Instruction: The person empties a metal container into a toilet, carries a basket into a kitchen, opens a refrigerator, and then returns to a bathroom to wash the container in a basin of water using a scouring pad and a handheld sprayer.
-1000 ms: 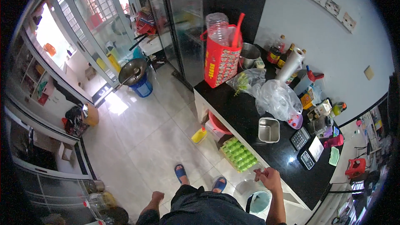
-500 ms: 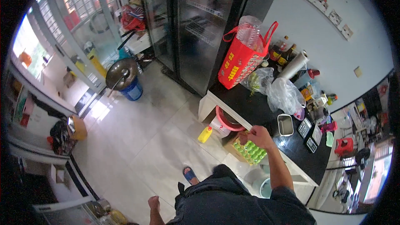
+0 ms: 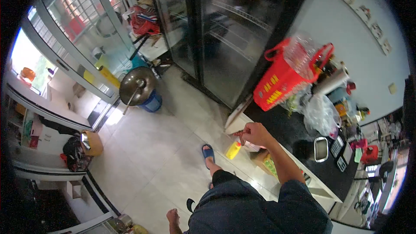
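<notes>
My right hand (image 3: 256,135) reaches forward beside the near edge of the black counter. Its fingers are pinched on a small reddish-brown piece (image 3: 239,135), too small to make out its kind. Below it on the floor stands a yellow bottle (image 3: 233,150), and a cardboard box with green contents (image 3: 267,164) is partly hidden by my forearm. Low in the view, my left hand (image 3: 173,216) hangs by my side with its fingers curled in. Nothing shows in it.
The black counter (image 3: 294,147) bears a red bag (image 3: 281,78), a clear plastic bag (image 3: 321,115), a metal tin (image 3: 321,149) and calculators (image 3: 336,147). A glass-door fridge (image 3: 234,39) stands ahead. A wok (image 3: 138,87) rests on a blue bucket (image 3: 151,102) at left.
My right hand has moved leftward and forward, away from above the cardboard box, still pinching the brown piece. A foot has stepped forward, and the counter has shifted right in view.
</notes>
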Available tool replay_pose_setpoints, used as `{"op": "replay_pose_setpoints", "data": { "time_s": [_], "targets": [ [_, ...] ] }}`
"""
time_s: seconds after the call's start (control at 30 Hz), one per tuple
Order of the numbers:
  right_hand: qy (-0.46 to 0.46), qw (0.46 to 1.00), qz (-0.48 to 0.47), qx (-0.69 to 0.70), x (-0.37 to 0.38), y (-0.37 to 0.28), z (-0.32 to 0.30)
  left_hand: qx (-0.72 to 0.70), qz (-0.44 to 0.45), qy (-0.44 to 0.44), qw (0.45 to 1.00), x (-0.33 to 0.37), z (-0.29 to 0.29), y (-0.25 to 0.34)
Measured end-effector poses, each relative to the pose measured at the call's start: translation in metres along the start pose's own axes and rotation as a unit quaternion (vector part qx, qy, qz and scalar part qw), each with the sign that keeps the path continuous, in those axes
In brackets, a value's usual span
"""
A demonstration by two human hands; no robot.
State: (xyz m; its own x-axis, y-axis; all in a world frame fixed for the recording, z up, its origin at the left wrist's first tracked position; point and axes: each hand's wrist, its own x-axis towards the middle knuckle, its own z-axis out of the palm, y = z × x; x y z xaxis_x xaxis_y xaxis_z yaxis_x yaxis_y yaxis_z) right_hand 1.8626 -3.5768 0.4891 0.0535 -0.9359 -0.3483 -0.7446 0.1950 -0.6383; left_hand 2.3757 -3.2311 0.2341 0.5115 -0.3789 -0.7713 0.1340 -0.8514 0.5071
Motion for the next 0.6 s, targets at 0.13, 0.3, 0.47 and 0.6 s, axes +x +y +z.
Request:
{"op": "replay_pose_setpoints", "data": {
  "time_s": [0.13,0.3,0.47,0.6],
  "targets": [
    [-0.001,0.999,-0.050,0.000,0.072,-0.034,0.007,-0.093,-0.052,-0.043,0.993,0.014,-0.028,0.014],
    [-0.016,0.996,-0.083,-0.017,0.143,-0.053,-0.016,0.094,0.122,-0.010,0.988,0.022,-0.013,0.078],
    [0.011,0.994,-0.110,-0.005,0.193,-0.063,-0.035,0.219,0.245,-0.041,0.944,0.047,0.003,0.136],
    [0.023,0.994,-0.105,0.011,0.210,-0.077,-0.050,0.062,0.036,0.009,0.997,0.079,0.023,0.182]
  ]
}}
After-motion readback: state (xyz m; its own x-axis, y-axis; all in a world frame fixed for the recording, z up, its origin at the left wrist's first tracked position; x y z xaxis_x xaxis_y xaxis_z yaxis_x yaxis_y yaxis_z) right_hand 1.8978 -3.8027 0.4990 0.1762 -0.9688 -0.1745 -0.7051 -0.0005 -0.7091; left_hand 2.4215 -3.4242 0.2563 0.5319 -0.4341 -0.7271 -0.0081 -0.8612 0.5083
